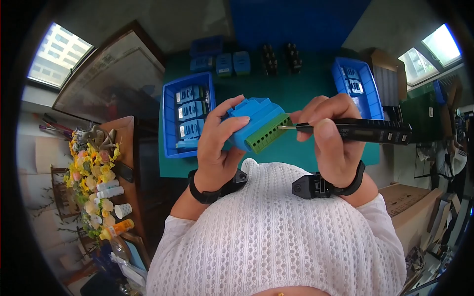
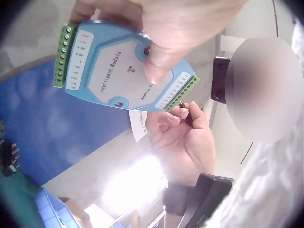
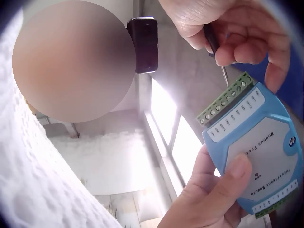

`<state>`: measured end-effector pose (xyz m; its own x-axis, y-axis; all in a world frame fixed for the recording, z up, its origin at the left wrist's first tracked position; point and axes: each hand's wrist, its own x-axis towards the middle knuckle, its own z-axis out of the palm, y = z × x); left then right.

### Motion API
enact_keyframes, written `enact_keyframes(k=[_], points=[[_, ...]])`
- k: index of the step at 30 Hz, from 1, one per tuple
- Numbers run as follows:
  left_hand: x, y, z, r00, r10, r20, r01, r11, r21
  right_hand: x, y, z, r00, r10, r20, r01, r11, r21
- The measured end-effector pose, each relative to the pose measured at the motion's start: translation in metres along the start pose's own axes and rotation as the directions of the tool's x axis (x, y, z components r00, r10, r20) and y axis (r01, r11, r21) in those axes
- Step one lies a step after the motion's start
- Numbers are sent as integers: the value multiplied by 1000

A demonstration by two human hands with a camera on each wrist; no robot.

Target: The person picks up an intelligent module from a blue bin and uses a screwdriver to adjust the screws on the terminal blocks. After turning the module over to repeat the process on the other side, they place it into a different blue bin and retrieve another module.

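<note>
My left hand [image 1: 215, 148] holds a blue plastic module [image 1: 253, 114] above the table, thumb on one face and fingers behind. In the left wrist view its white label [image 2: 114, 71] reads "Intelligent Module". Green screw terminal blocks [image 1: 268, 133] run along two opposite edges. My right hand [image 1: 340, 155] grips a black screwdriver [image 1: 368, 130] with a thick, pen-like body and thin metal shaft [image 3: 224, 75]. The screwdriver's tip meets the terminal block facing the right hand, among its row of openings and screws. In the right wrist view, the palm partly hides the handle.
On the green table [image 1: 237, 89], a blue bin [image 1: 168, 123] with several similar modules stands left, another bin [image 1: 373, 93] right. More modules [image 1: 241, 63] and black parts [image 1: 293, 58] lie at the back. Flowers [image 1: 91, 170] and bottles [image 1: 117, 229] occupy a wooden side table.
</note>
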<state>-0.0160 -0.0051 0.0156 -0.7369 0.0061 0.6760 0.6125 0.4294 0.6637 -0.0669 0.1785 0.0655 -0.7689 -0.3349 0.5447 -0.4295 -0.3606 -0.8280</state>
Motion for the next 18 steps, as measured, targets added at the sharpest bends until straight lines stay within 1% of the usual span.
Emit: enact_keyframes(k=[3, 9, 14, 18], points=[[0, 0, 1, 1000, 0, -4, 0, 1000, 0, 0, 1, -1, 1000, -9, -5, 9, 1000, 14], [2, 0, 2, 1000, 5, -1, -5, 1000, 23, -2, -1, 0, 999, 37, -2, -37, 999, -13], [2, 0, 1, 1000, 7, 7, -7, 998, 58, -2, 6, -2, 999, -29, 25, 31, 996, -84], [3, -1, 1, 1000, 3, 10, -3, 998, 63, -1, 2, 0, 999, 39, 7, -39, 999, 2]])
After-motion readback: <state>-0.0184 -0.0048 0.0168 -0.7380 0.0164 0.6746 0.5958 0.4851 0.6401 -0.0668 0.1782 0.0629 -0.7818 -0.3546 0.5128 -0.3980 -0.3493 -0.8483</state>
